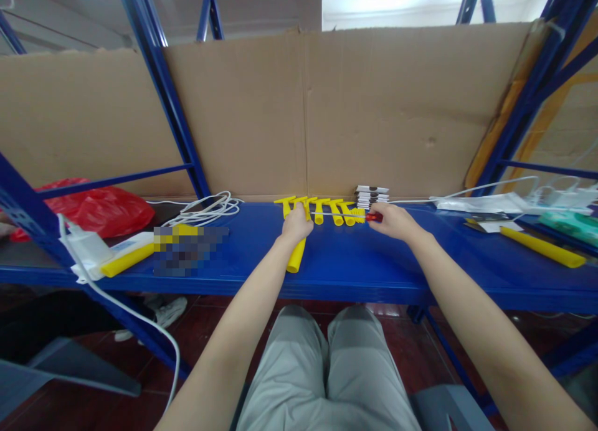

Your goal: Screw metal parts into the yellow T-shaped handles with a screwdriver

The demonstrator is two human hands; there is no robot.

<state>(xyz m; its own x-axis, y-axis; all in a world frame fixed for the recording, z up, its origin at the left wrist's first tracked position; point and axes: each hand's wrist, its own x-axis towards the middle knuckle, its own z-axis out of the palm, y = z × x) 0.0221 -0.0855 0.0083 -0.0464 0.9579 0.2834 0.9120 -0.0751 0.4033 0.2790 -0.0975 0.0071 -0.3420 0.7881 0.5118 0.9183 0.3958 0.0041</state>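
My left hand (296, 224) is closed round a yellow T-shaped tool (296, 258), whose round handle points toward me on the blue shelf (252, 250). In my closed right hand (395, 220) is a screwdriver (375, 217) with a red handle. Its long thin shaft lies level and reaches left to the head of the yellow tool; my left fingers hide exactly where the tip sits. Behind and between my hands stands a row of several more yellow T-shaped pieces (336, 213). Small yellow ribbed pieces (357, 215) lie beside the screwdriver handle.
A stack of small white boxes (372, 196) is behind my right hand. Coiled white cable (210, 208) and a red plastic bag (100, 210) lie to the left. Another yellow tube (542, 247) rests at right. Cardboard (397, 107) and blue posts (163, 94) bound the shelf.
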